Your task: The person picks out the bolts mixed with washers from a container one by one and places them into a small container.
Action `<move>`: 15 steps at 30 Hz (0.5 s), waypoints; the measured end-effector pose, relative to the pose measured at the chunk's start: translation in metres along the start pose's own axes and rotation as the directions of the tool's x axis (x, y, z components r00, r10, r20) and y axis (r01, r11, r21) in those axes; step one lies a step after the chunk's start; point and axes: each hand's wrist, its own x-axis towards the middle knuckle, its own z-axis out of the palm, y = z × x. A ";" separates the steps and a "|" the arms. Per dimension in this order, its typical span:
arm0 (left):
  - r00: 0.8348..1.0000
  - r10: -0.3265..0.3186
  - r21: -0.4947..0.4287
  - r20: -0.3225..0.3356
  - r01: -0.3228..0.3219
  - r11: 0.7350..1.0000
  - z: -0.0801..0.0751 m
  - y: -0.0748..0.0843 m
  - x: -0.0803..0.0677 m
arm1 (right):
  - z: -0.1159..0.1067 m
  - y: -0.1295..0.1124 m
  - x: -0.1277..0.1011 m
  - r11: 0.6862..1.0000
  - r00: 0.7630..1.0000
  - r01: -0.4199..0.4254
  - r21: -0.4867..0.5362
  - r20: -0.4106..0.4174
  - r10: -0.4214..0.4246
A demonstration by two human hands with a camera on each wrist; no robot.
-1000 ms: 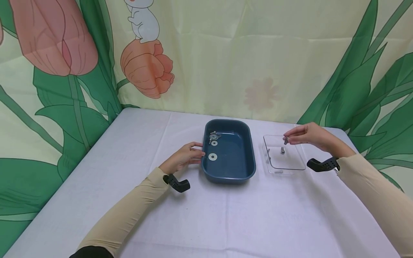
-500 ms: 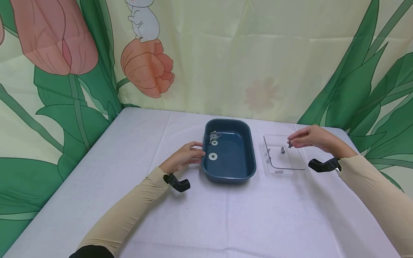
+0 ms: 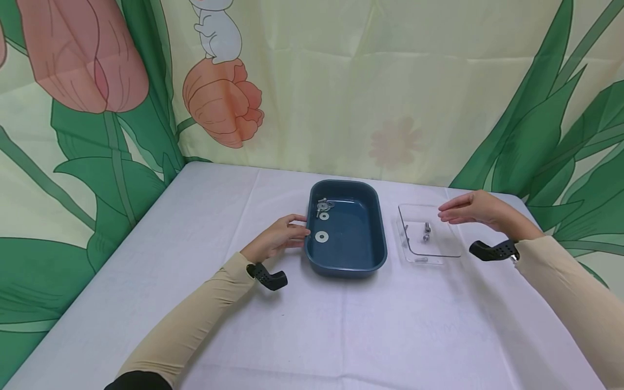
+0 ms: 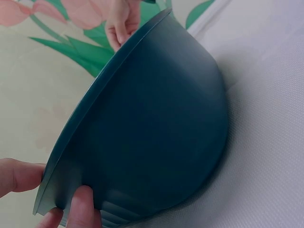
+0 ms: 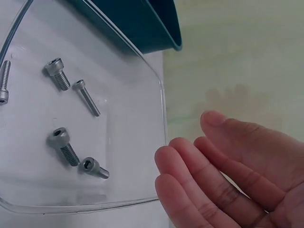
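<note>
My left hand [image 3: 278, 237] holds the left rim of a dark blue tray [image 3: 372, 238]; in the left wrist view its thumb [image 4: 21, 175] meets the rim and fingertips [image 4: 83, 202] lie against the outer wall. My right hand [image 3: 480, 210] hovers by the right side of a clear plastic box [image 3: 441, 246], fingers extended and slightly bent, holding nothing. Inside the box lie several socket-head screws, among them a thick screw [image 5: 55, 66], a long thin screw [image 5: 88, 97], another thick screw [image 5: 61, 138] and a short screw [image 5: 92, 166].
Flat washers [image 3: 322, 236] and a few small screws [image 3: 319, 213] lie along the tray's left side. Tray and box stand side by side on a white-clothed table [image 3: 312, 330]. A printed curtain [image 3: 317, 97] hangs behind the table.
The screw pinched in my right hand has been let go and now lies in the clear box by another screw. That hand has shifted slightly right; the left hand has stayed still.
</note>
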 end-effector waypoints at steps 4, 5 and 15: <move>1.000 0.001 0.004 -0.001 -0.001 1.000 0.000 0.000 0.001 | 0.000 0.001 -0.002 0.999 0.999 0.041 0.017 0.002 -0.041; 1.000 0.000 0.004 -0.002 0.000 1.000 0.000 -0.001 0.001 | 0.000 0.001 -0.002 0.999 0.999 0.049 0.017 0.002 -0.049; 1.000 0.006 0.000 -0.001 -0.006 1.000 0.000 -0.001 0.002 | 0.001 0.002 -0.004 0.994 0.994 0.110 -0.012 0.004 -0.110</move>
